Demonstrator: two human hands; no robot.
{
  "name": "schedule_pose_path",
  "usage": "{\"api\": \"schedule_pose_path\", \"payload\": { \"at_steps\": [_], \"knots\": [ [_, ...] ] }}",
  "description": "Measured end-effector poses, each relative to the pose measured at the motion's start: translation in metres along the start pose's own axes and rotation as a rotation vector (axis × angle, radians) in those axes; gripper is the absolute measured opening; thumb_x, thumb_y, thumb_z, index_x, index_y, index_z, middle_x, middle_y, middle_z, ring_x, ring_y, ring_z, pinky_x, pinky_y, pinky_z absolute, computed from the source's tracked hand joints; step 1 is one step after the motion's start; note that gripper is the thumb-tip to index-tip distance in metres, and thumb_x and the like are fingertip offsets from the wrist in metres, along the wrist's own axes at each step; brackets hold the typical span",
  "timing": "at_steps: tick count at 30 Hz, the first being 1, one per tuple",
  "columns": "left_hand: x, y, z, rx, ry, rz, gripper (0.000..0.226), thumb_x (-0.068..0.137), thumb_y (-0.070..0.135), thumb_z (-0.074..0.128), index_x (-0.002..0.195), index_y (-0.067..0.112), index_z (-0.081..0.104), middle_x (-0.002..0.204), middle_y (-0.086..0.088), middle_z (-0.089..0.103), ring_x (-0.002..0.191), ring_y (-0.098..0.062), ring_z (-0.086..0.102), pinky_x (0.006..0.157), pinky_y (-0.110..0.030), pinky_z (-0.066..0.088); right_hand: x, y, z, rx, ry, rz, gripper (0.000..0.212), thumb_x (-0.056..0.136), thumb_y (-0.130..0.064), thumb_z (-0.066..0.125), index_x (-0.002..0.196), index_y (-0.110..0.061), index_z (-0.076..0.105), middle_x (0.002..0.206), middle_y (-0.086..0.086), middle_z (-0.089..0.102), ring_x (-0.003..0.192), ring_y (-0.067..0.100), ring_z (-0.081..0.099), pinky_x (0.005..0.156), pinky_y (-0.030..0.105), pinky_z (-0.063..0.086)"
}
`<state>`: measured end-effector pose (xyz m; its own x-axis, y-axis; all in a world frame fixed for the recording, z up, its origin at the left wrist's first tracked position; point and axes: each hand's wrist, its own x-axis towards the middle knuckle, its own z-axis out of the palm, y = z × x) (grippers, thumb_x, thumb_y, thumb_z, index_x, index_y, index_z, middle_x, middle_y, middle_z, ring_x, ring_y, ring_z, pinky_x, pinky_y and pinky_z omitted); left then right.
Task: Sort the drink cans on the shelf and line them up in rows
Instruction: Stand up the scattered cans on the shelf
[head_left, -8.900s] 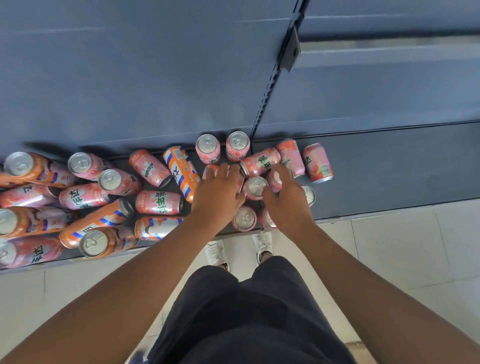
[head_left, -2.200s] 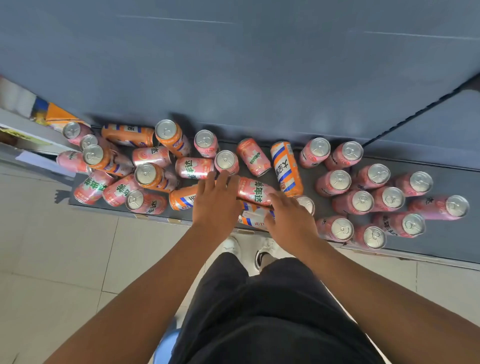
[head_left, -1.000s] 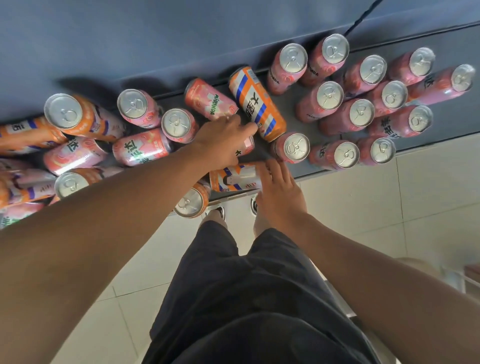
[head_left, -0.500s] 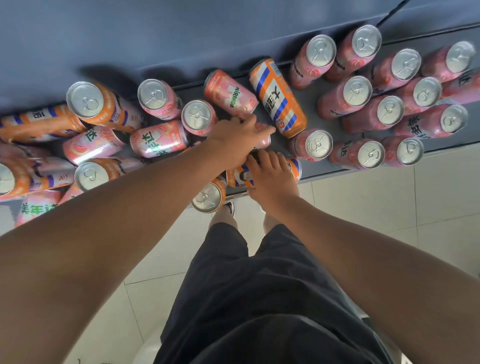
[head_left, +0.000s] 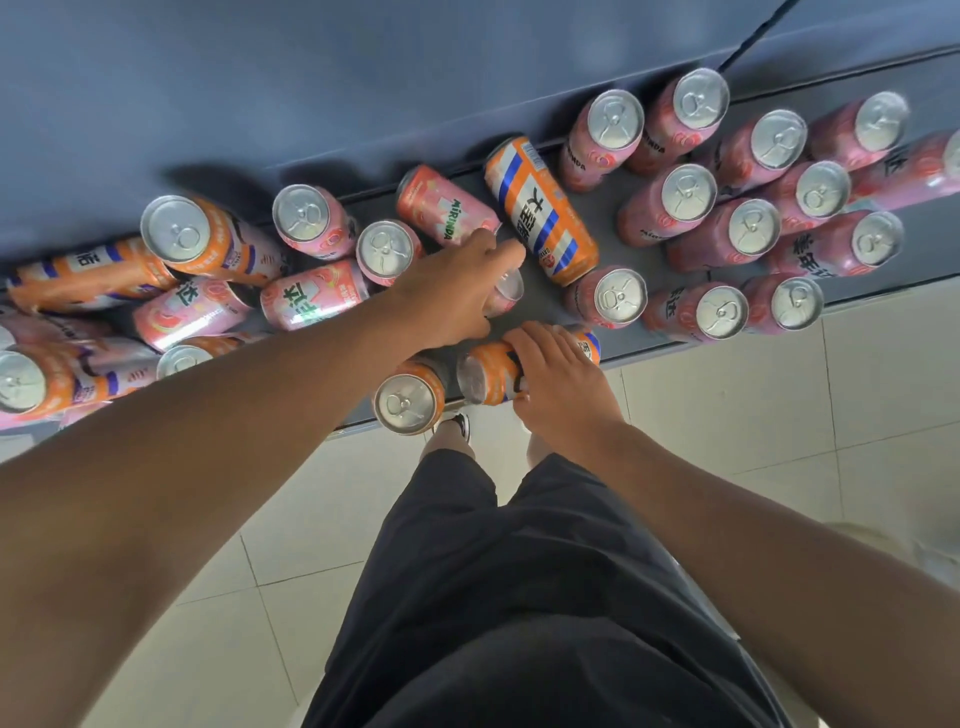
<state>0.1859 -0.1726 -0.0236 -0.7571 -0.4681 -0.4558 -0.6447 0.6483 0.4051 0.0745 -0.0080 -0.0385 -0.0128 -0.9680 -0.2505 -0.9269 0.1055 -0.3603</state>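
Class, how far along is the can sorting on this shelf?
Done: upright pink cans stand in rows at right. In hand: the right hand grips a lying orange can; the left hand covers a lying pink can. Left: the mixed pile, many toppled.

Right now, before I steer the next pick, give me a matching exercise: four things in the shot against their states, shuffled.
1 left hand
2 right hand
3 blue-striped can
4 pink cans at the right

A standing upright in rows
B grips an orange can lying at the shelf front edge
C lying on its side near the back
D holds a pink can lying on its side

Pairs: 1-D, 2-B, 3-C, 4-A.
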Motion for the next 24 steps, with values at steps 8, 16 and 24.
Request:
{"api": "schedule_pose_path", "payload": {
  "at_steps": [8,16,24],
  "knots": [
    [-0.019,-0.005,-0.004,-0.121,0.019,-0.082,0.069,0.071,0.023,0.085,0.128,0.017,0.047,0.123,-0.011,0.036,0.092,-0.035,0.058,0.074,-0.040,0.050,-0.007,0.006,-0.041,0.512,-0.029,0.340,0.072,0.079,-0.019,0.079,0.138,-0.027,0.039,0.136,-0.008,0.050,0.118,0.014,0.051,0.086,0.027,0.044],
    [-0.022,0.007,-0.003,-0.136,-0.029,-0.182,0.073,0.060,0.006,0.083,0.121,0.007,0.044,0.125,-0.017,0.038,0.099,-0.041,0.054,0.077,-0.050,0.051,-0.015,-0.002,-0.051,0.506,0.059,0.418,0.073,0.077,-0.030,0.082,0.135,-0.027,0.038,0.126,-0.011,0.048,0.108,0.011,0.053,0.082,0.036,0.054],
    [-0.018,0.021,-0.002,-0.254,-0.035,-0.274,0.069,0.073,0.015,0.079,0.132,0.012,0.044,0.133,-0.014,0.033,0.104,-0.040,0.056,0.086,-0.051,0.050,-0.027,-0.009,-0.052,0.332,0.110,0.361,0.066,0.080,-0.025,0.079,0.137,-0.022,0.044,0.140,-0.003,0.041,0.119,0.017,0.049,0.082,0.028,0.052]
  ]
}}
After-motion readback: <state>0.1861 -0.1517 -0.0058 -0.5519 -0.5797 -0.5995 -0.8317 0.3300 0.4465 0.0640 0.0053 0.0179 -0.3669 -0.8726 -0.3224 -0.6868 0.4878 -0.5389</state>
